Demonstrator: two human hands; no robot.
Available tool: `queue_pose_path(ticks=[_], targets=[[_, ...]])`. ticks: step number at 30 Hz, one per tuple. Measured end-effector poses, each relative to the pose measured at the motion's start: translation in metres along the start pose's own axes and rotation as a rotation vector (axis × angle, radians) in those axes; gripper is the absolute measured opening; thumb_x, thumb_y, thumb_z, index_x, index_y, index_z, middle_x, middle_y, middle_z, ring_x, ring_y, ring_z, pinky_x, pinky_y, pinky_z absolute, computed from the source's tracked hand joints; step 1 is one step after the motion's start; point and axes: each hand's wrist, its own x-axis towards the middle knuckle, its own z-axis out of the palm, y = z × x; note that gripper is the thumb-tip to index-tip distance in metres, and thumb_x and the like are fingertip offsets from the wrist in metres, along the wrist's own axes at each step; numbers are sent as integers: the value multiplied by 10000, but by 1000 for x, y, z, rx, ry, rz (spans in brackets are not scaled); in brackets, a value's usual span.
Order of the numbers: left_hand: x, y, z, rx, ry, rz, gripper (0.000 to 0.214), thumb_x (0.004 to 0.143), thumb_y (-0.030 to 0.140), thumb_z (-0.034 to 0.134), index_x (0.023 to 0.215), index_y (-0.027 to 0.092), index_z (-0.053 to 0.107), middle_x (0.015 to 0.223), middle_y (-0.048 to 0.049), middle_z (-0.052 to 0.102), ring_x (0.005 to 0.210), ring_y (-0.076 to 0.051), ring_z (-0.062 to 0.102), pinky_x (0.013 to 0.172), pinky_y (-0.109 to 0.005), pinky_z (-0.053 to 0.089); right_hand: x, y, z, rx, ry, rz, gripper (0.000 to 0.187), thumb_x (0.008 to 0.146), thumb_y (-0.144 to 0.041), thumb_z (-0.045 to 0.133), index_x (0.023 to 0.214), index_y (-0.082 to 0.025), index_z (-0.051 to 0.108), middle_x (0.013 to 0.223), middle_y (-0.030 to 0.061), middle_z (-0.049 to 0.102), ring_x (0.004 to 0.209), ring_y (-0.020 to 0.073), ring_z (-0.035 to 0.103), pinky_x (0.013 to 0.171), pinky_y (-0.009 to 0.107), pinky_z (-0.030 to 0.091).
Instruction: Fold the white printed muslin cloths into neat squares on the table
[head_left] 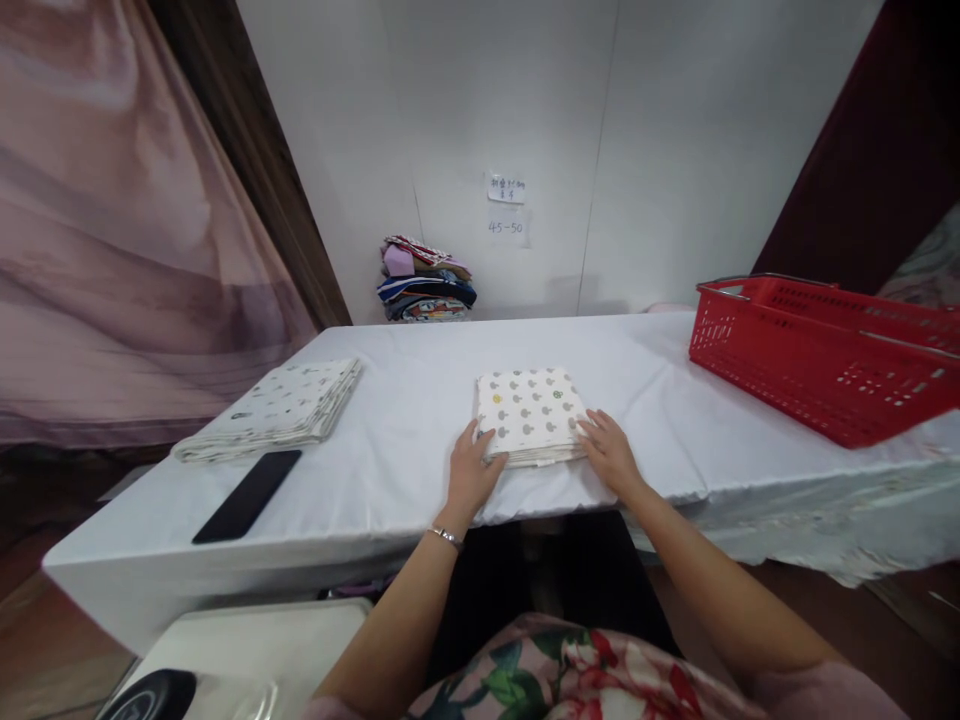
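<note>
While the white, grey-printed folded cloth (pixel 529 412) lies near the front edge of the white-draped tabletop (pixel 409 405), the left hand (pixel 472 468) and right hand (pixel 611 455) touch its near corners, fingers spread, not clenched. Uneven pressure could skew its layers.

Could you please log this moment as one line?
left hand: at left edge of middle folded cloth | right hand: at its right edge | red basket: at right

On my remote feed, I'm seeing the left hand (pixel 474 468) and right hand (pixel 611 458) touching a cloth's (pixel 531 405) sides; a basket (pixel 802 365) is standing right, a stack (pixel 292 395) lying left.
</note>
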Motion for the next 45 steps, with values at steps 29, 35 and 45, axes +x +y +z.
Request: queue_pose_path(ticks=[29,35,45], targets=[[13,22,9,-4,-65,229,144,780,305,641,907,245,675,991,-11,643,982,-183,531,910,-363,324,-1,-1,6,-56,-65,-341,249,904,-269,455,1041,-204,653,1132,59,638,1159,235,501,1004,466,315],[16,27,6,17,-66,241,123,826,288,578,813,232,687,933,-17,644,946,-180,529,886,-369,325,0,0,7,-62,-79,-354,246,907,-264,447,1037,-209,649,1137,58,636,1162,235,498,1006,480,304],[15,32,8,58,-54,306,155,788,306,632,925,242,662,971,-22,628,954,-190,515,898,-377,320,-1,-5,11,-3,40,-354,243,919,-217,393,966,-197,631,1058,67,657,1070,199,555,984,443,328]])
